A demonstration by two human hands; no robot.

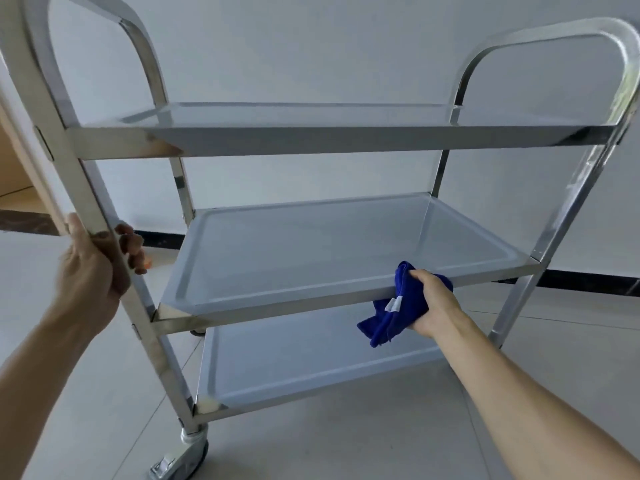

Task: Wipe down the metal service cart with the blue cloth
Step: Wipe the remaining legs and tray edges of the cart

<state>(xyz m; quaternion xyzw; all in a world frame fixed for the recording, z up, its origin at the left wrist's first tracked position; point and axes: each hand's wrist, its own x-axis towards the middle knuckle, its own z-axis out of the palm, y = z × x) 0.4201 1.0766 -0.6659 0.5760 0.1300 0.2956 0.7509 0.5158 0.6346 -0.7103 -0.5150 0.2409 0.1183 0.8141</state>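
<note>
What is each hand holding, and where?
Right hand holds the bunched blue cloth at its top; left hand grips the cart's front-left upright post.

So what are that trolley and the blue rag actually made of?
The cart looks like stainless steel: its uprights and shelf edges are polished and mirror the room, while the shelf trays have a duller brushed sheen. The blue cloth, bunched in the right hand, seems to be a soft microfibre or terry fabric: fuzzy, limp folds and a small white sewn-in label.
</note>
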